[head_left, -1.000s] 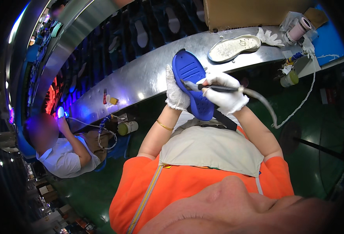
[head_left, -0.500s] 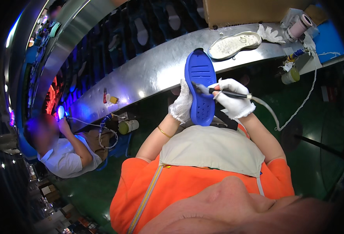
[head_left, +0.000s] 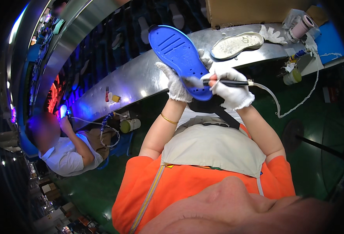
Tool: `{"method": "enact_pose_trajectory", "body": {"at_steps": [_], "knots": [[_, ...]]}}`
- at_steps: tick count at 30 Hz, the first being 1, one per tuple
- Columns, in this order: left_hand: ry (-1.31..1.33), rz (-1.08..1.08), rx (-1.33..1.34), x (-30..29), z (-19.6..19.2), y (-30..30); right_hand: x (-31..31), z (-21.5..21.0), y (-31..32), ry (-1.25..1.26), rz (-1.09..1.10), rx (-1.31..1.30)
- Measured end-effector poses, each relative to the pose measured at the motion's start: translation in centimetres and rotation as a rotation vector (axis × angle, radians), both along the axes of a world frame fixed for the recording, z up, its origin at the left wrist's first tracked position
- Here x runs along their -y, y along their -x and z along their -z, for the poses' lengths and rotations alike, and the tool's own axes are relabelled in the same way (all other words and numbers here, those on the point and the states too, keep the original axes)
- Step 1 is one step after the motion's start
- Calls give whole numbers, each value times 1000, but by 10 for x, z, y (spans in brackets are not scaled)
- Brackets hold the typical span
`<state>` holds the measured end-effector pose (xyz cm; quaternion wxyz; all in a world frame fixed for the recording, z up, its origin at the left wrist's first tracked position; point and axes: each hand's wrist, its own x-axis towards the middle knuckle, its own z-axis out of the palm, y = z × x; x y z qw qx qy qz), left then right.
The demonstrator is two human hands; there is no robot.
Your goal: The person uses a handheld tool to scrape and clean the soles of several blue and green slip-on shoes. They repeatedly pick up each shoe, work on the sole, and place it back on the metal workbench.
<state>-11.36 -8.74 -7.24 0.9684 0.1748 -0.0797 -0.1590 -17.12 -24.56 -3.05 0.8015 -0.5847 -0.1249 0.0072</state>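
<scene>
A blue shoe sole (head_left: 176,50) with holes and grooves is tilted up and to the left in front of me. My left hand (head_left: 176,84), in a white knit glove, grips it from the side and underneath; fingertips show past its right edge. In my right hand (head_left: 232,93), also gloved, is a brush with a black handle (head_left: 238,83), its bristles at the sole's lower end. A pale hose (head_left: 268,92) runs from the handle's back end. Beyond the sole, a whitish sole (head_left: 236,45) lies on the metal bench (head_left: 139,76).
On the right end of the bench are a white glove (head_left: 272,35), a pink cylinder (head_left: 301,28) and a cardboard box (head_left: 246,13). A jar (head_left: 293,77) hangs below. Dark moving-line trays carry soles behind the bench. To my left a co-worker (head_left: 72,156) sits holding a glowing piece.
The blue sole has turned to the left and moved up and away, with my left hand tilting it. The brush has shifted to the sole's near end.
</scene>
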Motion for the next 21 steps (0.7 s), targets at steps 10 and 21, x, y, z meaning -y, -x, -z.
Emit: {"method": "enact_pose_trajectory", "body": {"at_steps": [10,21], "knots": [[78,17,192,-4,-22,-19,2,8,-5,-138,20,-194],[-72,220,272,-17,-32,-34,8,7,-14,-49,-10,-109]]}}
